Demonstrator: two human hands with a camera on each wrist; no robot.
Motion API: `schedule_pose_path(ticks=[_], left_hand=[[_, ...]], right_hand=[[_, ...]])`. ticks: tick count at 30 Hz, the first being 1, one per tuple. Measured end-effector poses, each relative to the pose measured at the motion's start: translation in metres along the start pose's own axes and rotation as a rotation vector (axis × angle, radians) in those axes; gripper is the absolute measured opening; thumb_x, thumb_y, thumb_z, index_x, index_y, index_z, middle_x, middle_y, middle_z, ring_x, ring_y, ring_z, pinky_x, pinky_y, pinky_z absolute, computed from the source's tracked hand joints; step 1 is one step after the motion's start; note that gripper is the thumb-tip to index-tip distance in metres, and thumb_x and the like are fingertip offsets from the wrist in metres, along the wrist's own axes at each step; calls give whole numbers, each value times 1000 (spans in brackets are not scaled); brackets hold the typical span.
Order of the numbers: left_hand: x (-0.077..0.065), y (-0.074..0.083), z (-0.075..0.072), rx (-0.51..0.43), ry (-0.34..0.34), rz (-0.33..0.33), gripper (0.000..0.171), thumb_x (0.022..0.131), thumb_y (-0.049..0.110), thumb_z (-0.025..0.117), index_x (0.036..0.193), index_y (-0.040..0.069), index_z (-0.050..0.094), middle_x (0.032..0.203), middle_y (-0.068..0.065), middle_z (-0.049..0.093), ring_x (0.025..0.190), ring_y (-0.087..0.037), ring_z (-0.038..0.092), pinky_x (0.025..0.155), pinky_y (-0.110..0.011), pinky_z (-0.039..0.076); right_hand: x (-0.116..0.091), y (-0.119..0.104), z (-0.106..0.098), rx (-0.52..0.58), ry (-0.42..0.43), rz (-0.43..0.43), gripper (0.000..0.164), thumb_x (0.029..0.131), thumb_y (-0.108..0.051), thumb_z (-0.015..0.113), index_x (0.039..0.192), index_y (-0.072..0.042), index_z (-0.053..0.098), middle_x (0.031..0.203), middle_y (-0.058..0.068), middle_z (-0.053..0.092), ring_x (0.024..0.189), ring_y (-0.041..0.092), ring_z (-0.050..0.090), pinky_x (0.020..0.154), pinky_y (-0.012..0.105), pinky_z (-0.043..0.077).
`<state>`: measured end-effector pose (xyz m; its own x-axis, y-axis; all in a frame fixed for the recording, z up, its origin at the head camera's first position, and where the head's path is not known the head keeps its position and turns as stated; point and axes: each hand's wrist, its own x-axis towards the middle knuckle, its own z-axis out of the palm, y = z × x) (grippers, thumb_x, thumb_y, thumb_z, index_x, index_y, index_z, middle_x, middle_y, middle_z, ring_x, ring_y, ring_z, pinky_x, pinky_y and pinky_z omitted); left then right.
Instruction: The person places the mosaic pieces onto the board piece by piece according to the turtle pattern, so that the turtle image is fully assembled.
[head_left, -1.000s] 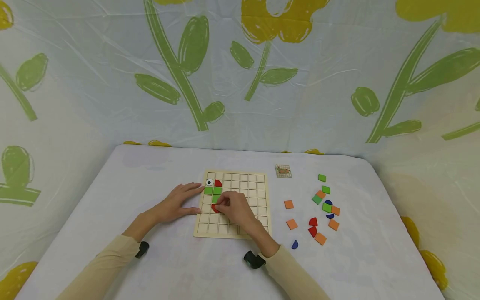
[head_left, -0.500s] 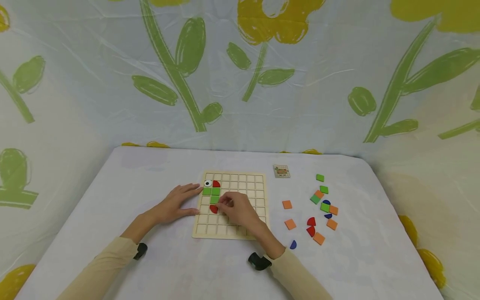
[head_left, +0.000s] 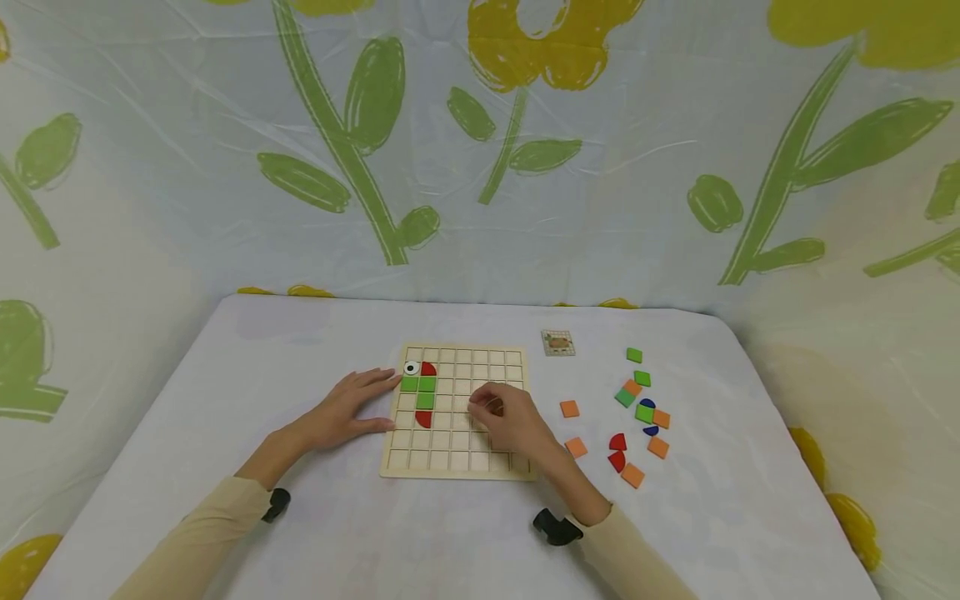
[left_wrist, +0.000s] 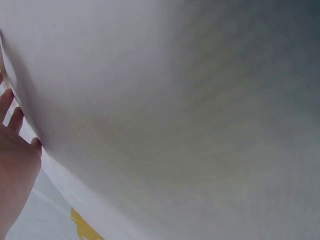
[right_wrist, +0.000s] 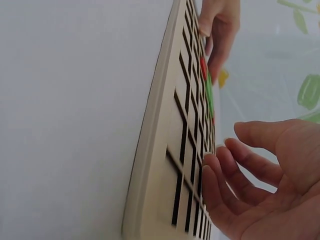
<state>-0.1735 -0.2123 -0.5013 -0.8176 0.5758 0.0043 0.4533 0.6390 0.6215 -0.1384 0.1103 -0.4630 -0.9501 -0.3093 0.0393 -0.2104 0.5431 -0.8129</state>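
A wooden grid board lies on the white table. On its left side sit a white eye disc, two red quarter-round pieces, one of them the lowest, and three green squares, one just above that red piece. With fingers spread, my left hand rests at the board's left edge. Over the right half of the board is my right hand. In the right wrist view, a gap separates its thumb from its loosely bent fingers, and nothing is held.
Right of the board lie loose orange squares, green squares, red quarter-rounds and blue half-rounds. A small pattern card lies behind them, near the board's far right corner. Flower-printed cloth rises behind the table.
My right hand has moved right, away from the lower red quarter-round, which stays on the board. The left hand keeps its place at the board's edge. The whole view has shifted slightly.
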Motion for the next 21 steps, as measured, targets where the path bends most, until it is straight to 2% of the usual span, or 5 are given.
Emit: schedule_pose_path(ticks=[4, 7, 11, 16, 21], left_hand=[[0, -1, 0, 5, -5, -1, 82, 93, 47, 75, 159, 13, 41, 164, -13, 36, 151, -39, 26, 121, -65, 13], [-1, -1, 0, 12, -2, -9, 82, 92, 47, 75, 159, 13, 42, 164, -13, 36, 151, -40, 26, 120, -65, 17], [-1, -2, 1, 18, 3, -17, 82, 92, 48, 75, 158, 13, 42, 164, -14, 36, 150, -41, 27, 118, -66, 22], [-1, -2, 1, 20, -2, -13, 82, 92, 47, 75, 159, 13, 41, 163, -14, 36, 151, -40, 26, 120, -65, 15], [0, -1, 1, 25, -8, -17, 83, 92, 49, 74, 159, 14, 41, 163, -14, 36, 152, -40, 26, 121, -66, 11]], right_hand=[[-7, 9, -12, -11, 39, -8, 6, 98, -12, 71, 102, -8, 73, 93, -1, 70, 86, 14, 66, 80, 28, 56], [-12, 13, -21, -16, 68, -12, 5, 97, -11, 72, 102, -8, 73, 93, 0, 70, 87, 16, 67, 81, 30, 57], [-18, 18, -32, -31, 105, -9, 7, 96, -9, 73, 102, -5, 73, 93, 2, 70, 89, 20, 67, 85, 38, 59], [-26, 26, -45, -53, 143, 43, 12, 96, -11, 73, 106, -5, 73, 101, 4, 70, 99, 24, 67, 92, 45, 57], [-34, 37, -59, -98, 171, 84, 18, 96, -13, 73, 112, -5, 72, 112, 8, 71, 105, 27, 67, 96, 46, 56]])
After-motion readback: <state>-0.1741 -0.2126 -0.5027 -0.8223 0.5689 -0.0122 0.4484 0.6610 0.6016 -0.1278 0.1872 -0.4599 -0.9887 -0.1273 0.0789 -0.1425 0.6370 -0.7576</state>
